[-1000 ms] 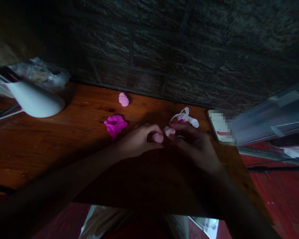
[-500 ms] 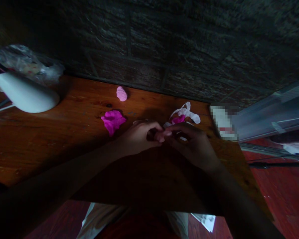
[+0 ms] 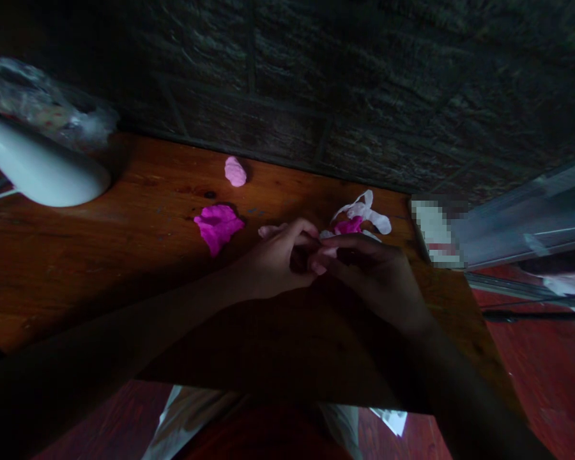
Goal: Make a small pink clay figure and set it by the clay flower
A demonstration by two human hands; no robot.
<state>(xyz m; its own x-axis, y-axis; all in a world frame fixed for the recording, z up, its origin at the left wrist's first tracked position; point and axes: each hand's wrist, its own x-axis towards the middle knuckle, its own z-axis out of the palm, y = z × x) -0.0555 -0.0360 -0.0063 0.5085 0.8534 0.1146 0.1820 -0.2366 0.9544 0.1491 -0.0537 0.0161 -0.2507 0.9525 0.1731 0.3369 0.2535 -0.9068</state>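
Over the wooden table, my left hand and my right hand meet, fingers curled and fingertips pinching a small pale pink piece of clay. Part of that piece is hidden by the fingers. Another pale pink bit shows just behind my left hand. To the left lies a flattened, ragged magenta piece of clay, and farther back a light pink lump of clay. Beyond my right hand sit white strips with a magenta scrap among them.
A white, smooth, tapered object stands at the left, with a crumpled clear plastic bag behind it. A dark brick wall borders the table's back. A blurred-out box-like item lies at the right end, beside a translucent panel.
The fingers have shifted slightly around the pale pink piece, and more of it shows at my right fingertips. The view has moved a little; the other pieces lie as before.
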